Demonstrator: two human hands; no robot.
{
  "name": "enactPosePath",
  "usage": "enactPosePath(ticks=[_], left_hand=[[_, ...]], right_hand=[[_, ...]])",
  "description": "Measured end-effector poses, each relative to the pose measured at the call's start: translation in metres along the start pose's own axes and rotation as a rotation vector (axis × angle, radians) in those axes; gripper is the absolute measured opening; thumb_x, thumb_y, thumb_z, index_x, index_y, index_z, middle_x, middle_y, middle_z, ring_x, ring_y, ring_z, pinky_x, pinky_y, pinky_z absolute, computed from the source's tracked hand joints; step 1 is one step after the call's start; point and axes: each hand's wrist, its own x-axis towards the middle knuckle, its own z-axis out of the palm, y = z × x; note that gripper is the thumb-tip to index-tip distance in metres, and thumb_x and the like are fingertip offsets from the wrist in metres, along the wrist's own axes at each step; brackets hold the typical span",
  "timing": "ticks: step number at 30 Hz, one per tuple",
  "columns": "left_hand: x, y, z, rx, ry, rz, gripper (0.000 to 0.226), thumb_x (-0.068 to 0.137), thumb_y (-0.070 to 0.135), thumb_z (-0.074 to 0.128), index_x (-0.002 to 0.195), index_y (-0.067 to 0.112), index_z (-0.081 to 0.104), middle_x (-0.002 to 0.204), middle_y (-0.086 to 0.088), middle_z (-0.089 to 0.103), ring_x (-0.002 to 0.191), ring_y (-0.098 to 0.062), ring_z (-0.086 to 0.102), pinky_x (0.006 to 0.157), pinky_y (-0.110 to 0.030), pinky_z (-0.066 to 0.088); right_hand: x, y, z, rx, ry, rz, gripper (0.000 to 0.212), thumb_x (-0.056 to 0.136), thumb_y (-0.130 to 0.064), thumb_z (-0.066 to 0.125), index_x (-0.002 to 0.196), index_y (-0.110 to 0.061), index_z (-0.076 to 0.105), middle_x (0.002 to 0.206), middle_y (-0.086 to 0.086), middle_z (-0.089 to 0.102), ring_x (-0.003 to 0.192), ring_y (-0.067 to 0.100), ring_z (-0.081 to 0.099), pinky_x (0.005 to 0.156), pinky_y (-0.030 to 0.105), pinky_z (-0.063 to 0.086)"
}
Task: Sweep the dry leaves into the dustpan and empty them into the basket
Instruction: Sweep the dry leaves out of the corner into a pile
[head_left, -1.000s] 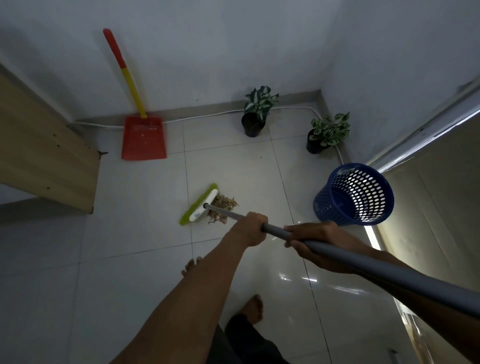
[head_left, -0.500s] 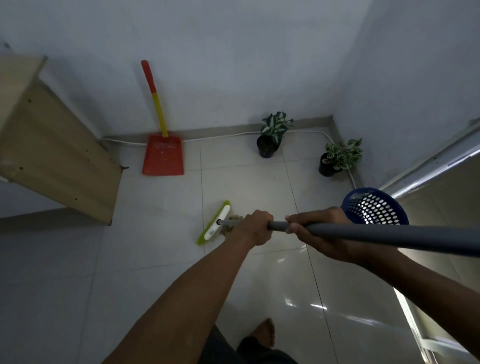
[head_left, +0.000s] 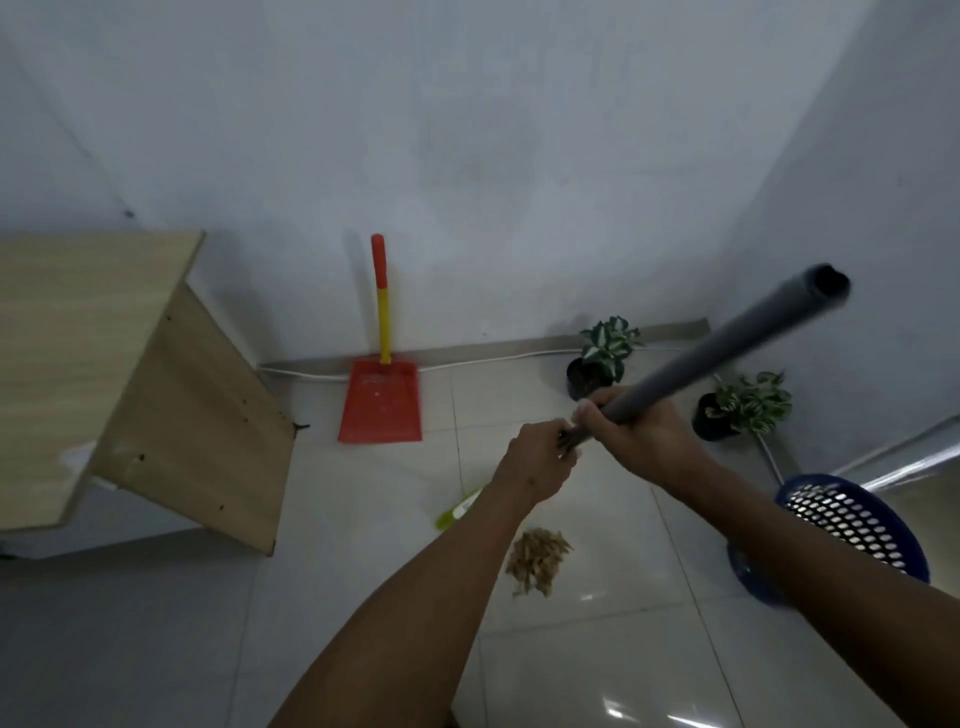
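Both my hands grip the grey broom handle (head_left: 727, 343), which rises steeply to the upper right. My left hand (head_left: 540, 457) holds it lower down and my right hand (head_left: 639, 431) just above. The green and white broom head (head_left: 460, 509) peeks out below my left wrist, mostly hidden by my arm. A small pile of dry leaves (head_left: 537, 561) lies on the tiles to the right of my left forearm. The red dustpan (head_left: 380, 402) with its red and yellow handle leans against the far wall. The blue perforated basket (head_left: 852, 530) stands at the right, partly behind my right arm.
A light wooden cabinet (head_left: 130, 384) juts in from the left. Two potted plants (head_left: 602, 358) (head_left: 743, 408) stand near the far right corner, with a white cable along the skirting. A door frame runs along the right edge.
The broom handle has swung from near level to steeply upright. The leaf pile now lies uncovered to the right of the broom head. The view has tilted up toward the wall.
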Motion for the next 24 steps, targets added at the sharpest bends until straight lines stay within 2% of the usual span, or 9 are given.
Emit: enactPosePath(ticks=[1,3,6,10,12,14,18,20,24], left_hand=[[0.007,0.001,-0.014,-0.026,0.009,0.000,0.025,0.091,0.027,0.061,0.113,0.016,0.063,0.109,-0.010,0.069,0.097,-0.029,0.064,0.082,-0.036,0.054],[0.022,0.004,-0.043,-0.057,0.029,0.011,0.023,0.091,0.027,0.059,0.112,0.017,0.063,0.109,-0.010,0.070,0.097,-0.028,0.065,0.081,-0.035,0.053],[0.043,0.004,-0.081,-0.111,0.073,0.036,0.019,0.090,0.026,0.059,0.104,0.015,0.066,0.104,-0.008,0.072,0.096,-0.025,0.066,0.086,-0.039,0.055],[0.068,-0.005,-0.121,-0.161,0.124,0.064,0.021,0.093,0.023,0.056,0.109,0.013,0.065,0.107,-0.008,0.071,0.101,-0.022,0.066,0.089,-0.042,0.055],[0.080,-0.012,-0.140,-0.164,0.135,0.083,0.025,0.095,0.020,0.055,0.116,0.009,0.061,0.111,-0.010,0.069,0.105,-0.022,0.064,0.089,-0.035,0.053],[0.092,-0.022,-0.157,-0.155,0.140,0.088,0.029,0.095,0.021,0.056,0.121,0.008,0.058,0.115,-0.011,0.067,0.104,-0.021,0.063,0.080,-0.024,0.047],[0.130,-0.044,-0.196,-0.171,0.175,0.063,0.028,0.097,0.021,0.054,0.123,0.011,0.056,0.111,-0.010,0.067,0.085,-0.014,0.059,0.063,-0.014,0.042],[0.154,-0.055,-0.216,-0.161,0.196,0.079,0.026,0.097,0.023,0.054,0.120,0.012,0.058,0.109,-0.008,0.068,0.085,-0.013,0.058,0.065,-0.016,0.042],[0.198,-0.073,-0.252,-0.160,0.167,0.047,0.025,0.097,0.021,0.054,0.120,0.012,0.059,0.111,-0.009,0.068,0.084,-0.015,0.060,0.074,-0.022,0.048]], right_hand=[[0.016,-0.009,0.005,0.020,0.046,0.034,0.023,0.092,-0.023,0.056,0.076,-0.010,0.067,0.063,0.005,0.063,0.056,0.011,0.058,0.048,0.015,0.043],[0.048,-0.028,0.015,0.056,0.134,0.106,0.025,0.087,-0.023,0.059,0.073,-0.003,0.065,0.064,0.015,0.064,0.060,0.026,0.063,0.053,0.036,0.053],[0.090,-0.054,0.028,0.119,0.231,0.147,0.029,0.083,-0.020,0.061,0.072,0.007,0.062,0.066,0.026,0.064,0.058,0.038,0.063,0.053,0.049,0.055],[0.139,-0.080,0.041,0.089,0.298,0.183,0.032,0.084,-0.024,0.061,0.074,0.006,0.063,0.069,0.025,0.067,0.059,0.036,0.064,0.058,0.046,0.056],[0.163,-0.088,0.045,0.087,0.304,0.191,0.032,0.084,-0.025,0.060,0.076,0.006,0.065,0.072,0.023,0.068,0.062,0.035,0.065,0.061,0.045,0.057],[0.190,-0.095,0.049,0.075,0.301,0.194,0.031,0.084,-0.024,0.060,0.077,0.005,0.065,0.073,0.022,0.069,0.067,0.035,0.067,0.062,0.042,0.057],[0.249,-0.106,0.057,0.065,0.274,0.180,0.031,0.083,-0.025,0.059,0.075,0.005,0.064,0.071,0.021,0.068,0.063,0.036,0.067,0.061,0.047,0.059],[0.281,-0.109,0.065,0.054,0.267,0.182,0.029,0.085,-0.024,0.059,0.078,0.003,0.064,0.074,0.019,0.068,0.063,0.034,0.067,0.064,0.046,0.060],[0.342,-0.118,0.079,0.020,0.266,0.200,0.026,0.088,-0.027,0.061,0.084,-0.002,0.062,0.078,0.014,0.068,0.067,0.026,0.066,0.062,0.033,0.056]])
